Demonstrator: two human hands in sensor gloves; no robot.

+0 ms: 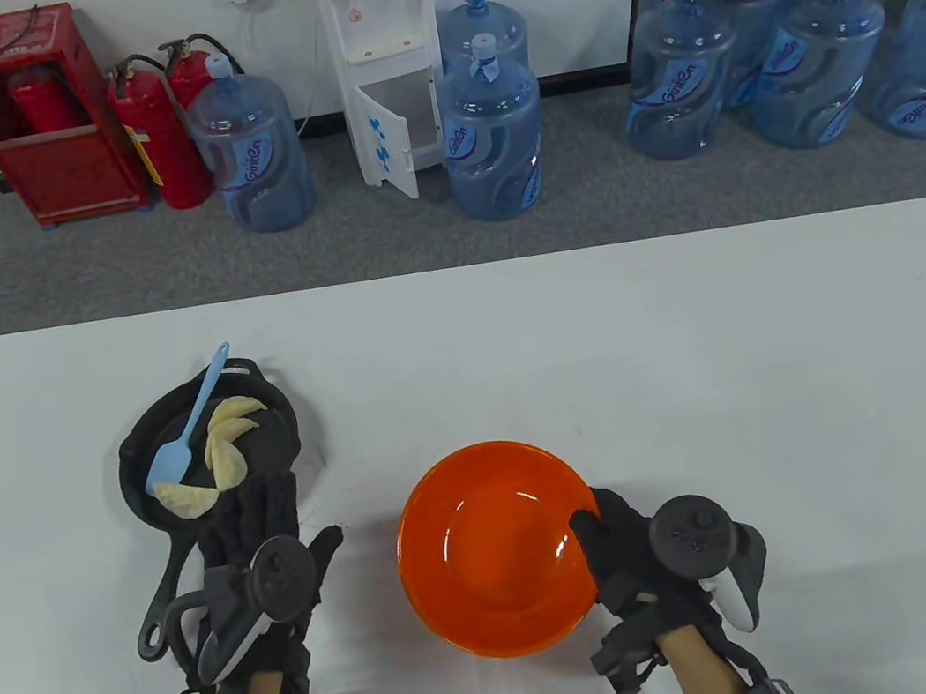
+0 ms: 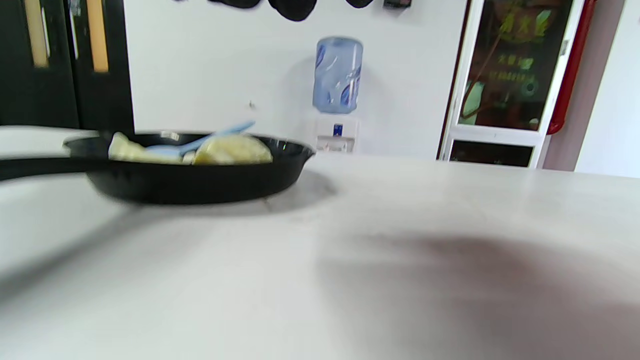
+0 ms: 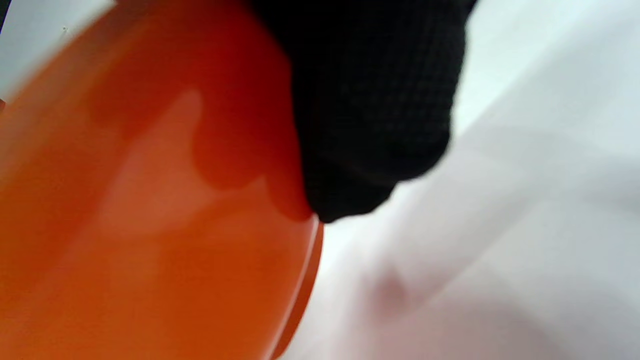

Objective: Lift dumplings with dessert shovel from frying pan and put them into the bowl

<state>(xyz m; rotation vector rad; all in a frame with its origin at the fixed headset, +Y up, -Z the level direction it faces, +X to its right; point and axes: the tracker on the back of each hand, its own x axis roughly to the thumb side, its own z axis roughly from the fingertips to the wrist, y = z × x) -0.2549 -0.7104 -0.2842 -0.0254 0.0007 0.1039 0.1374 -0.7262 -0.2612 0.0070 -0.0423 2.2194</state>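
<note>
Four dumplings [image 1: 219,462] lie in the pan [image 1: 278,415], left of the bowl [image 1: 474,614], with the blue shovel [image 1: 177,451] resting among them. The left hand [image 1: 259,535] hovers flat, fingers straight, beside the pan. The right hand [image 1: 624,551] pinches the bowl's right rim.

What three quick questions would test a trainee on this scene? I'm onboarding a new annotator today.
1. True or false: the orange bowl already holds a dumpling.
2. Where does the blue dessert shovel lie? A) on the table B) in the frying pan C) in the bowl
3. Fill in: the right hand grips the bowl's ____.

Key: 1. False; the dumplings are all in the pan. 2. B. 3. rim, with the thumb over the edge.
</note>
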